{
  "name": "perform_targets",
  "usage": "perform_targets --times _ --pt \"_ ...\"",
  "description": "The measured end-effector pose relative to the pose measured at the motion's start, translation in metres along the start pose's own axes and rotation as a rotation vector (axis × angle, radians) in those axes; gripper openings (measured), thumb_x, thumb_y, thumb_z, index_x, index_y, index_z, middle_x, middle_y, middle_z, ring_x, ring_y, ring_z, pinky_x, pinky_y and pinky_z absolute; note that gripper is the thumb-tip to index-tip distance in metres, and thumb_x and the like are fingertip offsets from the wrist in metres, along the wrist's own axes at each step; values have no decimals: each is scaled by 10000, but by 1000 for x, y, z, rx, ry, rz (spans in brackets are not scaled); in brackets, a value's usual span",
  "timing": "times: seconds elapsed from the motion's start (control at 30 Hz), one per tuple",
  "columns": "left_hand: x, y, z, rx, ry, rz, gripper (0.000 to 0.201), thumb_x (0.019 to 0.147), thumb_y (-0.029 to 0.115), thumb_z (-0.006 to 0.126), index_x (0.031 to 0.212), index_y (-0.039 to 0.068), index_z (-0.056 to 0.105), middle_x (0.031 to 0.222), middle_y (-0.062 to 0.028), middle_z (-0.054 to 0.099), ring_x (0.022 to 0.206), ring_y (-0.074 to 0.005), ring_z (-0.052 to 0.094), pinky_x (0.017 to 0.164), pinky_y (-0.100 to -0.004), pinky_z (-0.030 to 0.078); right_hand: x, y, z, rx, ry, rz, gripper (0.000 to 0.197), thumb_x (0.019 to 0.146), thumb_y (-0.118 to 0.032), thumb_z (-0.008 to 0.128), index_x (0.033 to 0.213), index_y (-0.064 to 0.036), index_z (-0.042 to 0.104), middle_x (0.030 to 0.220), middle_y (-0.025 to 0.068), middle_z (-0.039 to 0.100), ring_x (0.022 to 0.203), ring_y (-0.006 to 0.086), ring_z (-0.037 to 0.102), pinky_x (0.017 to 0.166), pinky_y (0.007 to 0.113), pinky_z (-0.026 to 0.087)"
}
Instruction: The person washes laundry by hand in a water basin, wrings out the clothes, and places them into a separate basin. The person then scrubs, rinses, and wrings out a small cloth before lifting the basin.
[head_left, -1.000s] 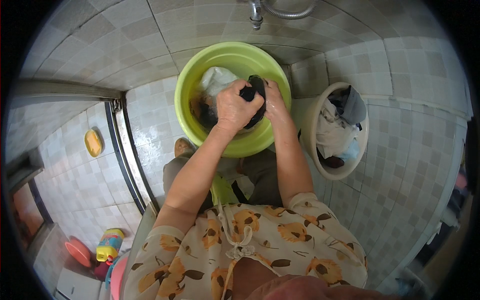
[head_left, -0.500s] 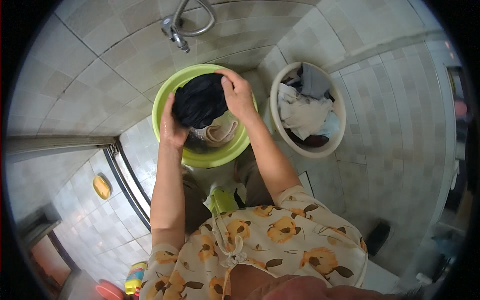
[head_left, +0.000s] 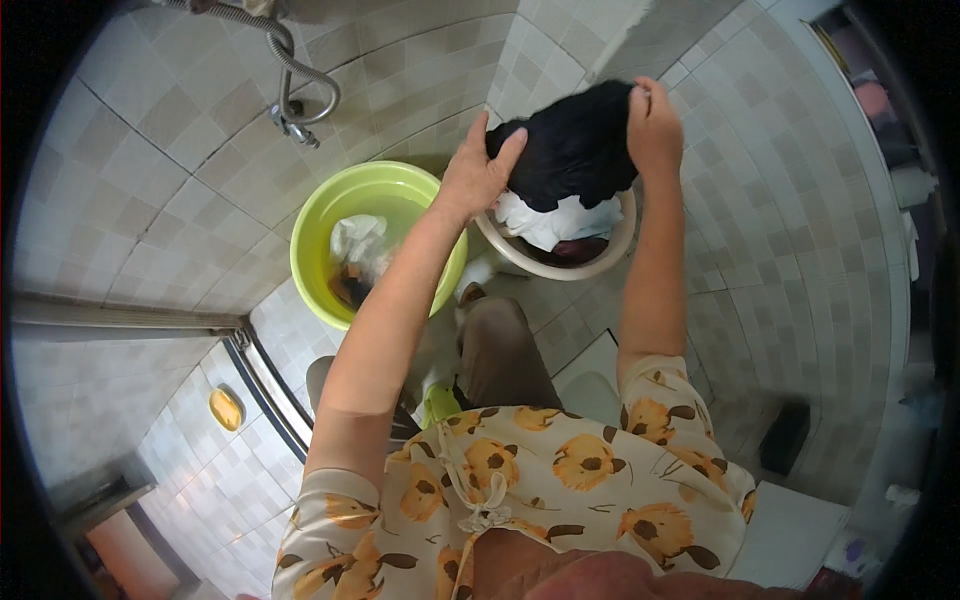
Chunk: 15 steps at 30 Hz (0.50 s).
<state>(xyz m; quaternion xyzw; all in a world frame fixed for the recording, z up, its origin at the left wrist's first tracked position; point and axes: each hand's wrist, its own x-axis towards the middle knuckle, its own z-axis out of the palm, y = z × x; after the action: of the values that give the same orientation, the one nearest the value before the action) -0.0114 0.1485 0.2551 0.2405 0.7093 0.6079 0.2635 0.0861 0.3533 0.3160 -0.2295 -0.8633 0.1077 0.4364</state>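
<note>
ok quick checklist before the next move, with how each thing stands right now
1. Left hand on the black cloth: ok, thumb over its left edge.
2. Right hand on the cloth: ok, closed at its right edge.
3. Cloth over the cream tub: ok, spread above its far part.
4. Cloth free of the white cloth in the tub: cannot tell, they overlap in view.
5. Cloth drained: cannot tell.
6. Green basin emptied: not ok, items lie in it.

I see a ribbed metal hose [head_left: 334, 93] looping at the tap [head_left: 292, 124] and, past the door track [head_left: 266, 376], a yellow dish [head_left: 226, 409] (oval, soap-dish-like) on floor tiles [head_left: 195, 465].
</note>
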Motion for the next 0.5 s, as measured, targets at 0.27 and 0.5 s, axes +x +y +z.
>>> perform_targets --times 0.27,0.5 --pt "-23 -75 -8 -66 112 -31 600 819 251 650 1305 -18 421 1239 -238 497 952 -289 621 826 -344 488 -60 37 16 19 -228 59 434 866 -300 554 1169 10 539 1109 263 566 1035 417 520 910 452 399" --pt "-60 -141 -56 261 388 56 430 818 247 623 1200 68 543 1096 -208 579 864 -304 642 779 -372 507 -103 -100 82 369 -482 -141 276 864 -149 578 1109 -21 576 1004 162 576 832 260 591 709 325 502"
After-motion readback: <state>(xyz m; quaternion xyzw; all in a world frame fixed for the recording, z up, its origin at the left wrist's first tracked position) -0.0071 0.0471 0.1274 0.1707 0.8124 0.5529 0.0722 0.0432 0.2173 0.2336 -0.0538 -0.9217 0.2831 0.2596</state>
